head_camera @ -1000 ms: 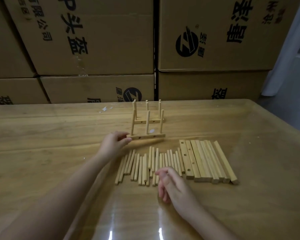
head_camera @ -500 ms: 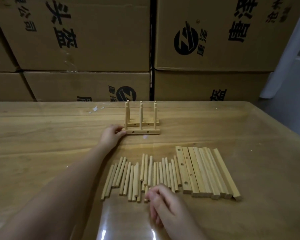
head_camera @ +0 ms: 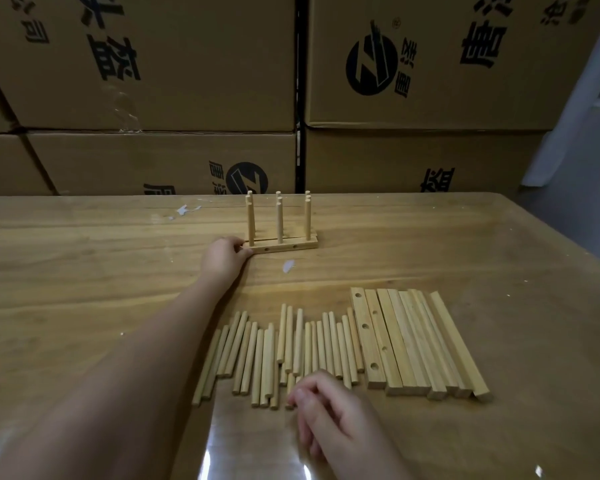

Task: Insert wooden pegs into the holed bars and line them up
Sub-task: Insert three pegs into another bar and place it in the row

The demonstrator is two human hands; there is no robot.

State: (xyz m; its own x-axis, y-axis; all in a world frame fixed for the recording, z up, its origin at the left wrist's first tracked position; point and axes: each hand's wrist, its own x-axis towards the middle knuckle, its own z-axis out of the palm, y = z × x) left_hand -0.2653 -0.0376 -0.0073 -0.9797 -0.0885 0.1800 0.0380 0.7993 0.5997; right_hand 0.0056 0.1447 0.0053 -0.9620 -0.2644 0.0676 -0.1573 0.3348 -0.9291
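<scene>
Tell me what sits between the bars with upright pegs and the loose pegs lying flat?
The head view shows bare table between the pegged bars and the loose pegs, apart from one small white patch.

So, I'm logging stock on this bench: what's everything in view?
boxes: several, brown with black print, stacked behind the table
table: one, glossy wood
pegged bars: at least two, pale wood, three upright pegs each, far centre
loose pegs: about two dozen, pale wood, lying in a row, near centre
loose bars: about eight, pale wood, lying right of the loose pegs
white flecks: a few, on the table near the pegged bars
left hand: holds the pegged bars' left end
right hand: over the loose pegs' near ends, grip unclear
</scene>
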